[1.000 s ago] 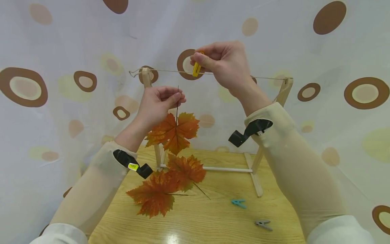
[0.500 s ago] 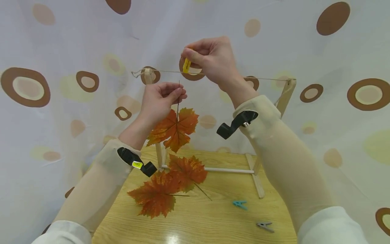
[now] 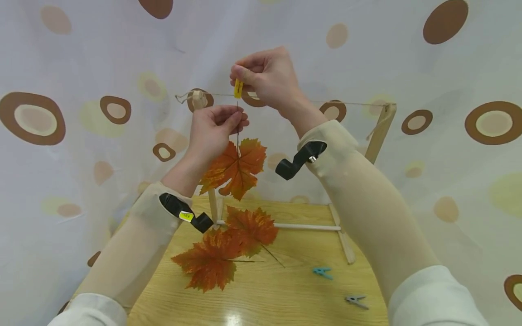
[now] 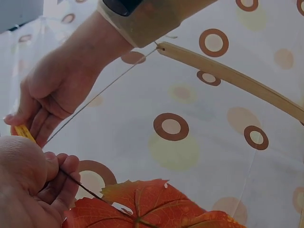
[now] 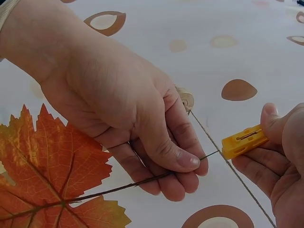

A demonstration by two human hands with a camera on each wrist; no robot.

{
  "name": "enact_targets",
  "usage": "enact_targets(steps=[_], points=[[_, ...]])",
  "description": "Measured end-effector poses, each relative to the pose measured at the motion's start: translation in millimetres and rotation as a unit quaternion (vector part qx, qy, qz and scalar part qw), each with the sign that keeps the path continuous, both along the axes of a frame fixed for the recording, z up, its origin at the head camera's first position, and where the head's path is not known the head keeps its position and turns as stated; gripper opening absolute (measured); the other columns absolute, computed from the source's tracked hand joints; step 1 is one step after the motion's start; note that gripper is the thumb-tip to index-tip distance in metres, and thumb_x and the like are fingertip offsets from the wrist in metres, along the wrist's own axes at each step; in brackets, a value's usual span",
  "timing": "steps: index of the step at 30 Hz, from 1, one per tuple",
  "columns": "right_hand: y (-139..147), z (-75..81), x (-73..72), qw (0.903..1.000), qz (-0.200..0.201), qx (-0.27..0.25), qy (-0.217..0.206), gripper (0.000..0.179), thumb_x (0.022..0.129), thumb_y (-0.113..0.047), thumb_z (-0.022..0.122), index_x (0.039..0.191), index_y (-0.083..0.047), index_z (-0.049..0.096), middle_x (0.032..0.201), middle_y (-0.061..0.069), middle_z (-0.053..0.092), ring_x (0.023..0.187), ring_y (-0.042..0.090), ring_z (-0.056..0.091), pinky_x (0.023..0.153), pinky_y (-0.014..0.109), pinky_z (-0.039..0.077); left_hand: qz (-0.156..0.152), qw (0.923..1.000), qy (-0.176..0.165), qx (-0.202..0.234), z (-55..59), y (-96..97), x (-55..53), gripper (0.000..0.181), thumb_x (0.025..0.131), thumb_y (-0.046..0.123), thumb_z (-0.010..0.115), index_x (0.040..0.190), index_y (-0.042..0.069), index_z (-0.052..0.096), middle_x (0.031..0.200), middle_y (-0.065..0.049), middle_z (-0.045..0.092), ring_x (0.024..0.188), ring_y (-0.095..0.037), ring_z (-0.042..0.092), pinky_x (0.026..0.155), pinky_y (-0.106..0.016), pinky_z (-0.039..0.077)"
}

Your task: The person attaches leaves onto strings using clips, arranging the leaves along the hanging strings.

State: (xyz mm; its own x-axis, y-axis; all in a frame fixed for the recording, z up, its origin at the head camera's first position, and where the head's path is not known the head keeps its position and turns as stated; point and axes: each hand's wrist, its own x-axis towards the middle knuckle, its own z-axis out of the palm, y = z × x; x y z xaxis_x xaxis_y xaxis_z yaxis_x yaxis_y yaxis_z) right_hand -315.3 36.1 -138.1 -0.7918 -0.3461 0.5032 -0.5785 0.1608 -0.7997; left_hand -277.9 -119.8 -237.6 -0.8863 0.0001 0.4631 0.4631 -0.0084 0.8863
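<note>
My left hand (image 3: 214,127) pinches the dark stem of an orange maple leaf (image 3: 238,167) between thumb and fingers, and the leaf hangs below it. In the right wrist view the stem's tip (image 5: 213,154) reaches up to the string (image 5: 247,190). My right hand (image 3: 267,77) pinches a yellow clothespin (image 3: 238,88) just above the stem's tip. The clothespin's nose (image 5: 229,148) is right at the string in the right wrist view. Two more maple leaves, one (image 3: 253,231) overlapping the other (image 3: 208,262), lie on the wooden table (image 3: 269,294).
A wooden frame with a left post (image 3: 199,99) and a right post (image 3: 381,131) carries the string across its top. A white bar (image 3: 306,227) joins its feet. A blue clothespin (image 3: 322,272) and a grey clothespin (image 3: 356,301) lie at the table's right. A patterned curtain (image 3: 81,45) hangs behind.
My right hand has moved left with the yellow clothespin, from beside the leaf stem to right above its tip. My left hand has risen slightly with the leaf.
</note>
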Motion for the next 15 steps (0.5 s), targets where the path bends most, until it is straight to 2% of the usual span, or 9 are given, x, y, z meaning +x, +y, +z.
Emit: enact_targets(steps=[6,11,13,15], points=[[-5.8,-3.1,-2.8,0.9999,-0.003,0.009,-0.014,0.017,0.099,-0.013,0.075,0.101,0.003,0.081,0.09,0.015,0.078,0.083,0.024,0.075,0.072,0.03,0.06,0.024,0.9997,0.0,0.003,-0.3,1.4,0.4,0.019,0.103,0.005,0.069,0.117,-0.006,0.076,0.104,-0.019,0.076,0.092,-0.025,0.077,0.089,-0.032,0.062],[-8.0,-5.0,-1.8,0.9997,-0.002,0.022,-0.008,0.018,0.101,-0.014,0.074,0.1,0.002,0.081,0.087,0.015,0.077,0.075,0.025,0.069,0.062,0.028,0.053,0.041,0.999,0.012,0.011,-0.2,3.6,0.6,0.019,0.103,0.005,0.068,0.116,-0.007,0.076,0.102,-0.019,0.076,0.09,-0.026,0.076,0.088,-0.031,0.062],[-9.0,-5.0,-0.5,0.9996,-0.002,0.027,-0.01,0.018,0.101,-0.014,0.074,0.101,0.002,0.081,0.086,0.015,0.077,0.074,0.026,0.067,0.06,0.03,0.051,0.045,0.9987,0.019,0.017,0.4,4.0,0.0,0.019,0.103,0.005,0.068,0.115,-0.008,0.075,0.101,-0.02,0.076,0.088,-0.025,0.076,0.088,-0.032,0.062],[-10.3,-5.3,1.1,0.9994,-0.002,0.035,-0.003,0.018,0.101,-0.014,0.074,0.102,0.002,0.081,0.086,0.014,0.077,0.076,0.024,0.071,0.065,0.029,0.056,0.047,0.9983,0.027,0.022,1.2,4.1,-0.2,0.018,0.104,0.004,0.068,0.114,-0.009,0.075,0.099,-0.02,0.076,0.087,-0.024,0.076,0.088,-0.032,0.062]])
